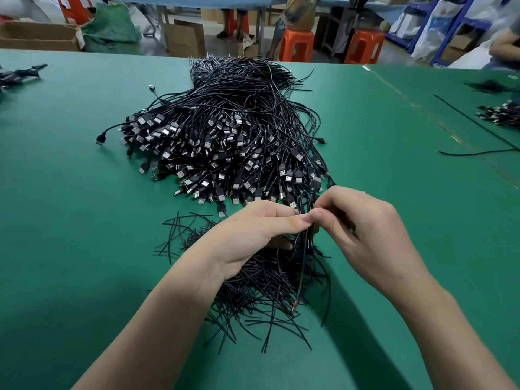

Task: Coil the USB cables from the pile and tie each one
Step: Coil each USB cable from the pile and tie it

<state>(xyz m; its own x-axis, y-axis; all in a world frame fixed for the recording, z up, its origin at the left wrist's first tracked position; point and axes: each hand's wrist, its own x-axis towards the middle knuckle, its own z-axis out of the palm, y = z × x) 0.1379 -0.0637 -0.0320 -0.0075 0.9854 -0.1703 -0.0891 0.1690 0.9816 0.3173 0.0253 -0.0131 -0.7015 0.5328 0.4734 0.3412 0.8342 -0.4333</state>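
At centre frame the left hand (253, 235) and right hand (363, 229) both pinch one USB cable (301, 204) just below the pile (225, 130) — best to make even loops, hold the pinch firm, then take a tie (261, 299) from underneath.

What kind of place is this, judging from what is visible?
Probably a cable assembly or packing workshop: a big pile of USB cables lies on a long green worktable, with cardboard boxes and orange plastic stools behind.
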